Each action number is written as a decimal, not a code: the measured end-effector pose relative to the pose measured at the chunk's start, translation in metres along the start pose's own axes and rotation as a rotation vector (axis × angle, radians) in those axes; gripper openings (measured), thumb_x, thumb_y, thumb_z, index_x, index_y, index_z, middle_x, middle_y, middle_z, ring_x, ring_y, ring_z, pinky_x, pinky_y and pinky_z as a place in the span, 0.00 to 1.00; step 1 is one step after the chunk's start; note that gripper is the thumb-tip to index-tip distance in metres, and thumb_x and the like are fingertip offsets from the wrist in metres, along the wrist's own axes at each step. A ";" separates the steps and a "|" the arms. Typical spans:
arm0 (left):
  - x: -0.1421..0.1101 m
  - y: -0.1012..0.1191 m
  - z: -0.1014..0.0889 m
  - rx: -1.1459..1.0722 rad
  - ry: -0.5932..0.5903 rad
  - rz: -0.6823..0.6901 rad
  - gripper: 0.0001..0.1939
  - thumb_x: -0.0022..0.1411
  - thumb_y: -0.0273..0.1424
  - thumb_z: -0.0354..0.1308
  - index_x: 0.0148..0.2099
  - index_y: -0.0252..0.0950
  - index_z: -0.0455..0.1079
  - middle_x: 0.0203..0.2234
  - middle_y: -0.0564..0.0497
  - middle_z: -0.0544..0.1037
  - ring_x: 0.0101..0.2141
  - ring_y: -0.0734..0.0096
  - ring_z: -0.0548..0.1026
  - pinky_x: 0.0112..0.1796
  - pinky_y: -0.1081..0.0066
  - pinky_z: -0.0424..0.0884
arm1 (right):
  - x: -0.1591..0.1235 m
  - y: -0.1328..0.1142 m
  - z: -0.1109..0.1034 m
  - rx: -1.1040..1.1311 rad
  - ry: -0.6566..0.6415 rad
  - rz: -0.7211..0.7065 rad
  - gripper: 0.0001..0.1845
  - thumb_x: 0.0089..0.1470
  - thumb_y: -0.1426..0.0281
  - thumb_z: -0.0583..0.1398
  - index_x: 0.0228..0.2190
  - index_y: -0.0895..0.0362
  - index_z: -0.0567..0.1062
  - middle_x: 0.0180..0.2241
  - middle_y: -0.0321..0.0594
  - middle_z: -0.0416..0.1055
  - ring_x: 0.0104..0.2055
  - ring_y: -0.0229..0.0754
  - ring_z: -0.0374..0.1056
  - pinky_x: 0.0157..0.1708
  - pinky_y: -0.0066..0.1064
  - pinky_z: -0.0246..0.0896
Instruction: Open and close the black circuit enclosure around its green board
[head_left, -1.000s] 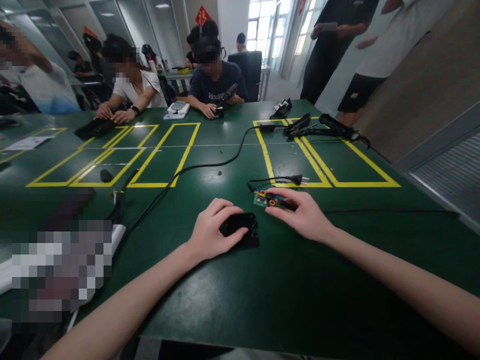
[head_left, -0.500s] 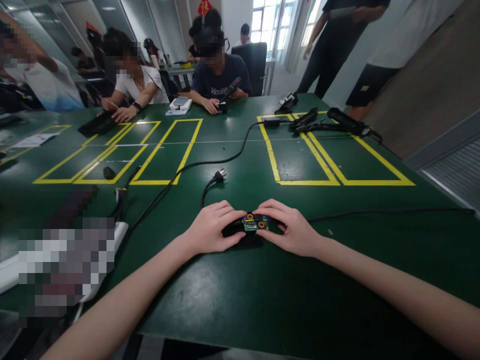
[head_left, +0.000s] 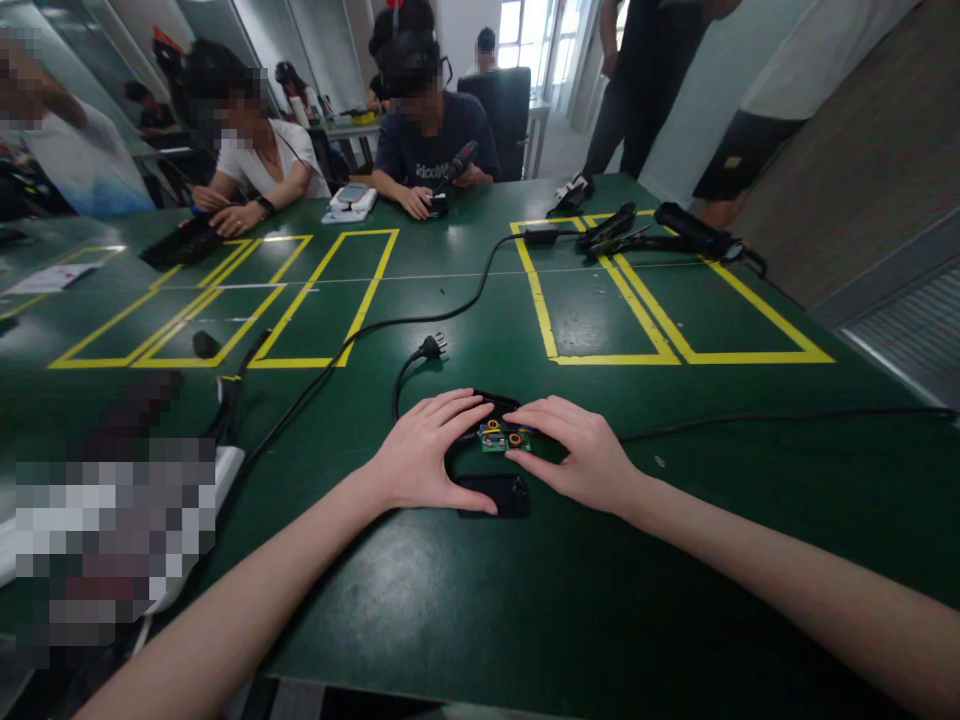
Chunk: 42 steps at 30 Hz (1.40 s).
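Observation:
A small green circuit board (head_left: 493,441) with copper coils sits between my hands above the green table. My right hand (head_left: 581,450) pinches its right end between thumb and fingers. Spread wide around the board's left side is my left hand (head_left: 420,455), its thumb and fingers well apart. Its thumb lies at one black plastic casing half (head_left: 511,494) on the near side. Behind the board, by the left fingertips, lies another black casing piece (head_left: 499,402), partly hidden. A black power plug (head_left: 432,347) with its cord rests just beyond my left hand.
A long black cable with an adapter (head_left: 541,235) crosses the table. Yellow tape rectangles (head_left: 615,359) mark the surface. Black gear (head_left: 686,225) lies at the far right. A white-edged case (head_left: 229,480), partly blurred, stands at left. Several people sit or stand beyond the table.
My left thumb and fingers have spread away from the board's left end. Both black casing pieces now show more, in front of and behind the board. My right hand keeps its pinch.

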<state>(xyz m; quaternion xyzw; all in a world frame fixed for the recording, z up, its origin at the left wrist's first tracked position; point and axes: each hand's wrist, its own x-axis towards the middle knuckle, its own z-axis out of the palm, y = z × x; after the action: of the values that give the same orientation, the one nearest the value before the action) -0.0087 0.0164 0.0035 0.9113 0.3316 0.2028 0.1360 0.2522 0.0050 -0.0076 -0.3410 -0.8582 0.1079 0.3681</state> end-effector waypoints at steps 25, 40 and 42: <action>-0.001 0.005 -0.001 -0.079 0.141 -0.091 0.14 0.67 0.38 0.63 0.52 0.38 0.75 0.43 0.47 0.78 0.39 0.66 0.79 0.40 0.66 0.78 | 0.002 0.000 0.001 -0.068 -0.136 -0.007 0.40 0.48 0.61 0.68 0.61 0.59 0.70 0.54 0.55 0.75 0.56 0.60 0.73 0.58 0.56 0.69; 0.000 0.001 0.003 0.011 0.165 -0.060 0.07 0.73 0.33 0.60 0.42 0.36 0.77 0.31 0.51 0.78 0.34 0.68 0.76 0.36 0.70 0.72 | -0.001 0.000 0.006 -0.139 -0.108 0.013 0.38 0.48 0.66 0.62 0.62 0.57 0.69 0.54 0.53 0.75 0.58 0.59 0.71 0.67 0.64 0.56; 0.000 0.001 0.004 0.017 0.159 -0.045 0.08 0.73 0.33 0.60 0.42 0.36 0.77 0.33 0.50 0.80 0.35 0.67 0.76 0.37 0.69 0.72 | -0.001 0.000 0.006 -0.147 -0.099 0.021 0.37 0.49 0.66 0.62 0.62 0.57 0.69 0.54 0.53 0.75 0.58 0.59 0.72 0.67 0.64 0.55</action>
<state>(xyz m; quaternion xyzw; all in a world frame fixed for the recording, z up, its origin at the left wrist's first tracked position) -0.0068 0.0156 0.0005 0.8856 0.3635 0.2688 0.1061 0.2482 0.0044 -0.0125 -0.3702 -0.8773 0.0653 0.2983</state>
